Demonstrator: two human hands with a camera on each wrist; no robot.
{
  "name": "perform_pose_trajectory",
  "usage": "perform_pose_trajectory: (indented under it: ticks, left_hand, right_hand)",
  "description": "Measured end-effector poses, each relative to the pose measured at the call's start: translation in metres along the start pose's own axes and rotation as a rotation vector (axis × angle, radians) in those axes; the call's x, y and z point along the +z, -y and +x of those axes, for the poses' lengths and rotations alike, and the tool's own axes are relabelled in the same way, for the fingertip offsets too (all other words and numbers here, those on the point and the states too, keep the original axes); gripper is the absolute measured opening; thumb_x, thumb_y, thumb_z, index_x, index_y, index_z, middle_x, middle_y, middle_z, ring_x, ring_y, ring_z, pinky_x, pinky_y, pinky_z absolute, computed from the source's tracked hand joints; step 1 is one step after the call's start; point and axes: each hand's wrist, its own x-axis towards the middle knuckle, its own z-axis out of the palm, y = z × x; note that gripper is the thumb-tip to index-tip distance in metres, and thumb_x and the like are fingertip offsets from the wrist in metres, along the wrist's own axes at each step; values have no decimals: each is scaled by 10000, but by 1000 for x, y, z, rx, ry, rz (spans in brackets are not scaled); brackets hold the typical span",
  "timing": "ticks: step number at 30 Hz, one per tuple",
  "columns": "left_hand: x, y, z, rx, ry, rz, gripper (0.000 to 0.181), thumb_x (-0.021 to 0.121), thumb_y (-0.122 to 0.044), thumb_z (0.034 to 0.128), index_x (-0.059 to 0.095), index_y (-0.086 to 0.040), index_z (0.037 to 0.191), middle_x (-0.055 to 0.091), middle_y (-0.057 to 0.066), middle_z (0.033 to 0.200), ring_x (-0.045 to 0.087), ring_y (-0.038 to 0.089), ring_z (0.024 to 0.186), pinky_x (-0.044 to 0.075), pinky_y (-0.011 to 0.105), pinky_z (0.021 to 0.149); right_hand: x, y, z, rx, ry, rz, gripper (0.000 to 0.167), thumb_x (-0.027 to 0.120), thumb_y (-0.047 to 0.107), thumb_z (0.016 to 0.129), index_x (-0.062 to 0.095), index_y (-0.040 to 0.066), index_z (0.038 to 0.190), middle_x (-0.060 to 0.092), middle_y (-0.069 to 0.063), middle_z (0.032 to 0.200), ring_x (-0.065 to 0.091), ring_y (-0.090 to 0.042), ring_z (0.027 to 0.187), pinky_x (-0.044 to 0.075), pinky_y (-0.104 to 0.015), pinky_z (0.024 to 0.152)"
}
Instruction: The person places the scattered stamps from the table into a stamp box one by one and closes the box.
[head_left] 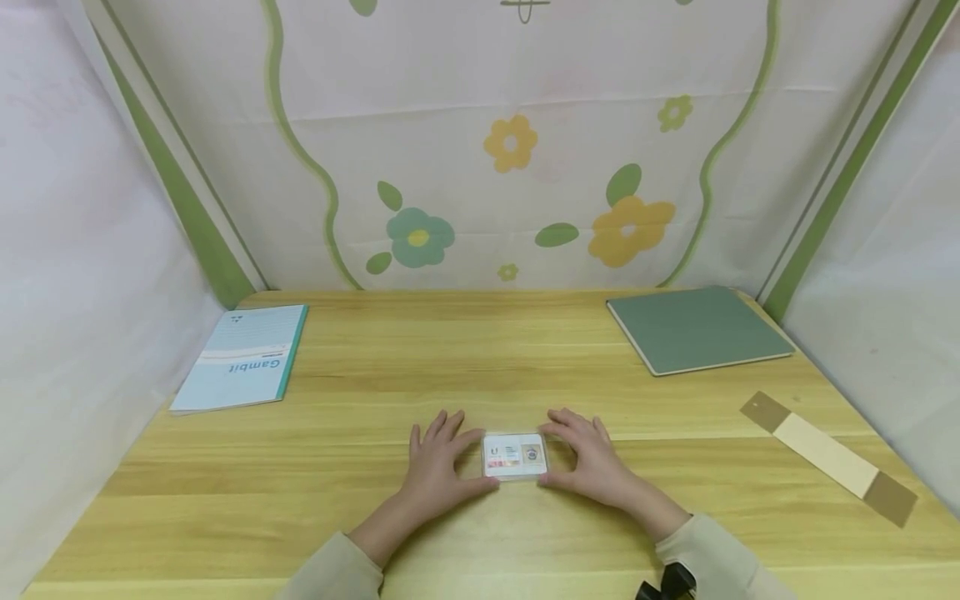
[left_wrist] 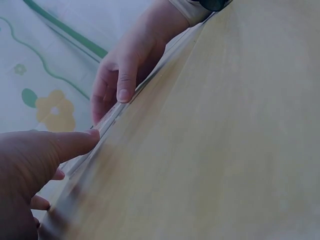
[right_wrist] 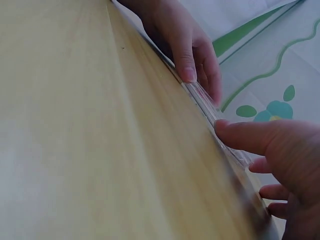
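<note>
A small white ID-style card in a clear case [head_left: 514, 456] lies flat at the front middle of the table [head_left: 450, 358]. It bears print on the left and a small square picture on the right. My left hand [head_left: 437, 471] pinches its left end, thumb at the near edge and index finger at the far edge. At the right end, my right hand [head_left: 594, 467] grips the same way. Their other fingers spread away from the card. Both wrist views show the case edge-on, low over the wood, with the left thumb [left_wrist: 80, 142] and right thumb [right_wrist: 245, 136] against it.
A light blue notebook [head_left: 243, 358] lies at the back left. At the back right is a grey-green notebook [head_left: 697, 329], and nearer lies a brown and cream strip [head_left: 828, 457]. Flowered white cloth [head_left: 465, 183] walls the back and sides.
</note>
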Motion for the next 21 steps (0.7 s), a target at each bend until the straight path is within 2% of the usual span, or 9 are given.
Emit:
perform_pose_trajectory:
  ticks: [21]
  left_hand:
    - [-1,0,1,4,26,21,651,654,-544,638,569,-146,1147,350,152,1311,200,364,1223,17,595,915]
  right_hand:
    - [1,0,0,3,-2,-23,559,739,388,622,568,124,1085,398,-141,1269,266,-327,1199,25,-577,925]
